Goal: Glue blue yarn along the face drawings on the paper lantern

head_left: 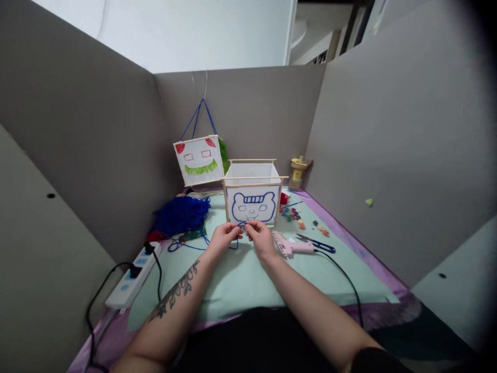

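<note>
A blue cord (243,224) is pinched between the fingertips of my left hand (225,235) and my right hand (260,237), which are close together with a short arched length between them. One end trails left over the table toward a pile of blue yarn (180,212), and a short piece hangs below my left fingers. Just behind my hands stands a square lantern (254,202) of white panels and thin wooden sticks, open at the top. A blue animal face is drawn on its front. My hands partly cover its lower edge.
A pink hot glue gun (295,247) and dark-handled snips (318,243) lie on the right, with small coloured pieces (291,213) behind. Another lantern (199,160) hangs at back left. A power strip (134,277) sits left; grey partitions (240,114) enclose the table (248,290).
</note>
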The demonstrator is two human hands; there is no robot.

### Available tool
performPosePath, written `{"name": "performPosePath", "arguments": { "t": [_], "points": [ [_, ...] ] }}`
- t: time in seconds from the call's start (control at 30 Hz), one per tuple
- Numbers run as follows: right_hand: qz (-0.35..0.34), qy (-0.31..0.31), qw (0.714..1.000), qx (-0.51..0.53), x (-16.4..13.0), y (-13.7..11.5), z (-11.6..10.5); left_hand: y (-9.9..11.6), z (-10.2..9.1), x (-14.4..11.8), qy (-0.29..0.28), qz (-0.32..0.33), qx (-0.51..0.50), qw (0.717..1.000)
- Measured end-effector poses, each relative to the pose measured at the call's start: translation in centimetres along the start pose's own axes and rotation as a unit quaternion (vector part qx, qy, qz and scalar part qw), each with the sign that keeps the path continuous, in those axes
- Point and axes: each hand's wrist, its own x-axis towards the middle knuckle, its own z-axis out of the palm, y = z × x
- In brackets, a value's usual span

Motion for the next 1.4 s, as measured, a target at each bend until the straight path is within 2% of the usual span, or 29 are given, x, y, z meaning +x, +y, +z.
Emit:
{"name": "performPosePath", "arguments": {
  "t": [0.27, 0.5, 0.6, 0.87, 1.2, 1.4],
  "points": [
    [0.013, -0.022, 1.000, -0.009, 0.0, 0.2, 0.3, -0.4, -0.2, 0.3, 0.043, 0.028, 0.014, 0.999],
    [0.050, -0.062, 0.997, -0.021, -0.4, -0.3, 0.5, 0.1, -0.2, 0.2, 0.072, 0.064, 0.094, 0.991],
    [0.060, -0.073, 0.995, -0.018, -0.5, -0.6, 0.6, 0.4, -0.3, 0.0, 0.069, 0.062, 0.113, 0.989],
    [0.075, -0.042, 0.996, 0.007, -0.3, -0.7, 0.4, 0.1, -0.4, 0.1, 0.034, 0.057, 0.146, 0.987],
    [0.093, -0.056, 0.994, 0.015, -0.6, -1.0, 0.6, 0.4, -0.3, -0.1, 0.067, 0.060, 0.154, 0.984],
    [0.083, -0.049, 0.995, 0.016, -0.5, -1.0, 0.5, 0.6, -0.3, -0.1, 0.045, 0.051, 0.148, 0.987]
  ]
}}
